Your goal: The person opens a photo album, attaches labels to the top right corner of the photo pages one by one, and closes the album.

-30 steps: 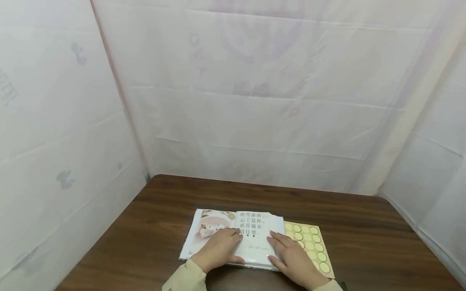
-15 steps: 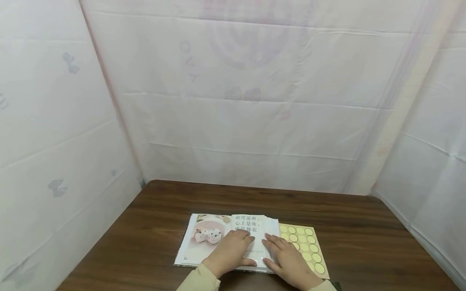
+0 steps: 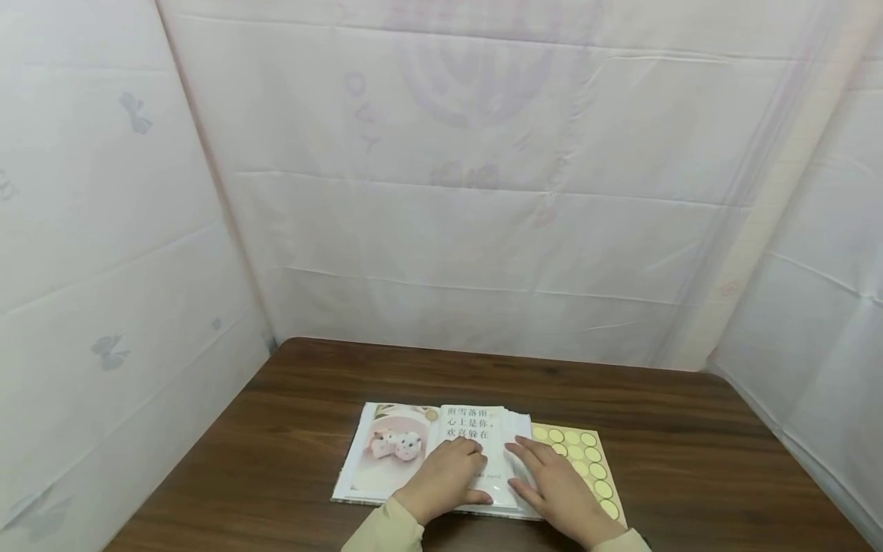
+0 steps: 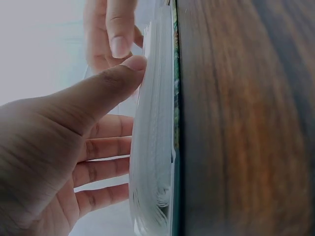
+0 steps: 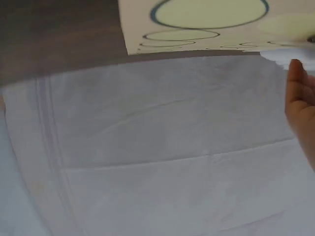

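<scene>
A thick open book (image 3: 372, 479) lies on the table, a picture of pink-and-white figures on its left page and large Chinese characters on its right page. My left hand (image 3: 447, 475) rests on the right page with fingers extended, covering the lower lines of print. In the left wrist view its thumb (image 4: 110, 83) lies at the edge of the page stack (image 4: 152, 113). At the right edge of the book is my right hand (image 3: 560, 489), fingers spread and fairly straight, fingertips on the page margin. In the right wrist view, only part of this hand (image 5: 302, 103) shows.
A cream sheet with yellow round stickers (image 3: 586, 452) sticks out from beside the book's right side, partly behind my right hand. The dark wooden table (image 3: 276, 460) runs back to a pale fabric curtain (image 3: 428, 245) that encloses it on three sides.
My left hand has slid right across the book, uncovering the picture and covering more of the print. The right hand stays at the right edge. The head view has shifted slightly.
</scene>
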Motion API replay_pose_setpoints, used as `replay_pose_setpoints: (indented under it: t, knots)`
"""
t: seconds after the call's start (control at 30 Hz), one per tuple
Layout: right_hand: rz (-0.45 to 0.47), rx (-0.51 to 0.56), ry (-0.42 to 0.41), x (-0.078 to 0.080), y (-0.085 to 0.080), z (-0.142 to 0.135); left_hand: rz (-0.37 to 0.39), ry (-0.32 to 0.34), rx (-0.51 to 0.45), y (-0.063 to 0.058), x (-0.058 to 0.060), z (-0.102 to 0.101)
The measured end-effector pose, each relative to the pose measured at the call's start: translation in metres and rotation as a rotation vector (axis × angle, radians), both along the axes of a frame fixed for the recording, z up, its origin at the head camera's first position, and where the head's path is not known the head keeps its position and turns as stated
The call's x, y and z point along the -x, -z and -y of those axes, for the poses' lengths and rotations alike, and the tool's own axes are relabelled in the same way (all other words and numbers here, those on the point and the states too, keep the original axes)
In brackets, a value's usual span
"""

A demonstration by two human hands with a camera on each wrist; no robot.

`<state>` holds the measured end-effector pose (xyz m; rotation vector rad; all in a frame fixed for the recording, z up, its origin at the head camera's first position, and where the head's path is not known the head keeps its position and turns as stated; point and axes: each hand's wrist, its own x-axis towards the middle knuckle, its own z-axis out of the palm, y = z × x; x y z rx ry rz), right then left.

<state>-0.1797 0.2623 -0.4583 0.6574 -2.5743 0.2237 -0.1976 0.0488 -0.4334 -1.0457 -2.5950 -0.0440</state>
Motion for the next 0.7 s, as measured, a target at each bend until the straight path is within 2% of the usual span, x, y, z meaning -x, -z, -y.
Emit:
replay_pose_setpoints:
  t: [0.2,0.27,0.47,0.7]
  knots:
    - [0.163,0.111,0.082,-0.001,-0.022,-0.021,0.013,-0.002,-0.004,0.001,0.001,0.000]
    - [0.189,0.118,0.108,-0.002,-0.029,-0.030,0.022,-0.003,-0.007,0.000,0.001,0.000]
    - [0.151,0.101,0.118,-0.006,-0.044,-0.047,0.038,-0.007,-0.010,-0.003,0.001,0.000]
    - [0.130,0.089,0.120,-0.012,-0.046,-0.058,0.055,-0.009,-0.022,-0.003,-0.001,0.000]
